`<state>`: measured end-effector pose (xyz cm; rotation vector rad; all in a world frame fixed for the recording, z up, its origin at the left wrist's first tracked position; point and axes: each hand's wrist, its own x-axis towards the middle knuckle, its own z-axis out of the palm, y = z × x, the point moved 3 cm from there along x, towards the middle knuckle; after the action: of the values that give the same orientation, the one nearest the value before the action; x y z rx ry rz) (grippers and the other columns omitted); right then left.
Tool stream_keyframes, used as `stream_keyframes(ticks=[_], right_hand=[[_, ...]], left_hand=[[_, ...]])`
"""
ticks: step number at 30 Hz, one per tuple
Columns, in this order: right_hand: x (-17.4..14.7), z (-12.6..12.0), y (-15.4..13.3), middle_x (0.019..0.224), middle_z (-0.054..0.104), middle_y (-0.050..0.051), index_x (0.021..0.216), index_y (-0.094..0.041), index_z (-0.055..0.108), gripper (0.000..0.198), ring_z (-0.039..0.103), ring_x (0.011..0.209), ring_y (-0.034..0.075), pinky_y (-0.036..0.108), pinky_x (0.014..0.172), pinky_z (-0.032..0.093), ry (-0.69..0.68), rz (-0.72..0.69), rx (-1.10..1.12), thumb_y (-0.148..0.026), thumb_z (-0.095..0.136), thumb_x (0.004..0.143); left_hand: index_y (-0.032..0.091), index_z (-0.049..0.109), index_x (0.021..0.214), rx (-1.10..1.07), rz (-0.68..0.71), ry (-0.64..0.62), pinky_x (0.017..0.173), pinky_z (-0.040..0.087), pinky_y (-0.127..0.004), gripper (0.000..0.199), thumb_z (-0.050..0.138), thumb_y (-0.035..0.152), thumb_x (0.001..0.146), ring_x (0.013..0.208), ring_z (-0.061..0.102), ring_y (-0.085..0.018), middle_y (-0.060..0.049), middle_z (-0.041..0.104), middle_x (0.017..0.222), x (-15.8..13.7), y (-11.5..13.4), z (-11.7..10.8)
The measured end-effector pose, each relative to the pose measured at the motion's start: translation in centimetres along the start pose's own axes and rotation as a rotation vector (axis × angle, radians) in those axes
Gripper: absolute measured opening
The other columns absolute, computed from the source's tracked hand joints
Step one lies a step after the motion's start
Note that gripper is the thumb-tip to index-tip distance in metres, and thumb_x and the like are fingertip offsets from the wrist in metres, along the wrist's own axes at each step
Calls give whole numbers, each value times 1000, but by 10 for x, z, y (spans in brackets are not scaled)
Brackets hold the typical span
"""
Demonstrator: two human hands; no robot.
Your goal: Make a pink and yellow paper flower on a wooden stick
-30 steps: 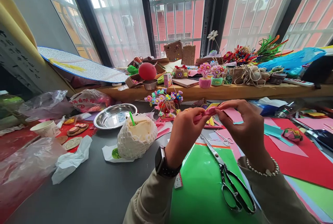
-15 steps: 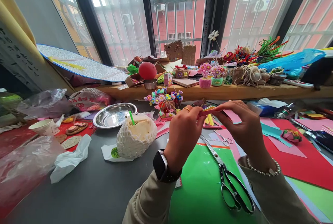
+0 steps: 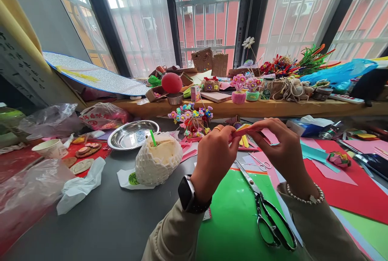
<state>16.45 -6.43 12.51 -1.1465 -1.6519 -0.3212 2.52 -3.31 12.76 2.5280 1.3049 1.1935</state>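
Between my two hands is a small piece of folded coloured paper [image 3: 243,128], reddish with some yellow and green showing. My left hand [image 3: 216,158] pinches its left end, with a ring on one finger and a watch [image 3: 186,193] at the wrist. On the other end, the fingers of my right hand [image 3: 280,147] are closed; a bead bracelet [image 3: 306,199] circles that wrist. Large black-handled scissors [image 3: 263,208] lie below the hands on a green sheet [image 3: 233,220]. Small scissors [image 3: 263,165] rest just beyond them. Part of the folded paper is hidden by my fingers.
A coconut in white foam netting [image 3: 159,158] with a green straw stands left, near a steel plate [image 3: 112,141]. Behind sits a bunch of small craft flowers [image 3: 194,119]. Red paper [image 3: 357,188] spreads at right. A crowded wooden sill [image 3: 212,109] runs along the back.
Both hands stay almost in place, still holding the folded paper, which looks turned very slightly. The view has shifted a little; nothing else has visibly moved.
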Motion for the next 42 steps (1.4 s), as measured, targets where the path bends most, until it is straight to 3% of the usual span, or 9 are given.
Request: stream_keyframes(ticks=[7,11,15,22,28,32,42], right_hand=[[0,1,-5,72,61,2,77,-19,58,5,54,67,16,32,66,42,43,-65,-81,-25,56,76],[0,0,-6,71,61,2,77,-20,57,4,54,68,16,33,70,42,65,-88,-102,-24,57,76],[-1,0,-8,71,61,1,80,-21,58,5,54,68,16,33,73,43,82,-150,-131,-22,58,75],[-1,1,-13,74,61,1,81,-22,57,7,55,74,17,34,74,43,54,-175,-108,-20,59,75],[-1,-3,-12,80,62,2,84,-23,55,12,54,82,19,34,74,43,84,-24,1,-24,61,73],[0,-4,-11,81,61,3,83,-22,56,9,54,81,19,34,73,43,56,-31,7,-24,59,74],[3,-3,-7,76,60,3,80,-21,59,6,52,76,18,32,67,41,-83,-23,-66,-22,55,76]], left_hand=[[20,58,87,-25,1,-6,64,45,-25,16,51,31,78,72,59,-15,-2,64,80,1,-2,-3],[21,52,98,-151,108,51,66,47,-23,23,54,28,77,74,60,-13,-1,62,89,3,-3,-4],[20,53,90,-239,185,70,63,47,-20,13,49,27,80,72,59,-10,-1,60,89,4,-2,-4],[16,54,83,-365,111,-3,59,49,-21,12,49,27,79,68,59,-10,-3,59,82,5,-6,0],[14,54,81,-692,11,-97,58,50,-20,19,57,31,73,69,60,-11,-4,60,80,8,-11,1],[13,53,79,-825,-38,-142,55,49,-19,22,60,33,70,67,60,-11,-2,61,74,10,-12,1],[13,53,82,-875,-58,-192,60,50,-23,25,60,34,70,72,61,-13,-5,61,82,9,-18,11]])
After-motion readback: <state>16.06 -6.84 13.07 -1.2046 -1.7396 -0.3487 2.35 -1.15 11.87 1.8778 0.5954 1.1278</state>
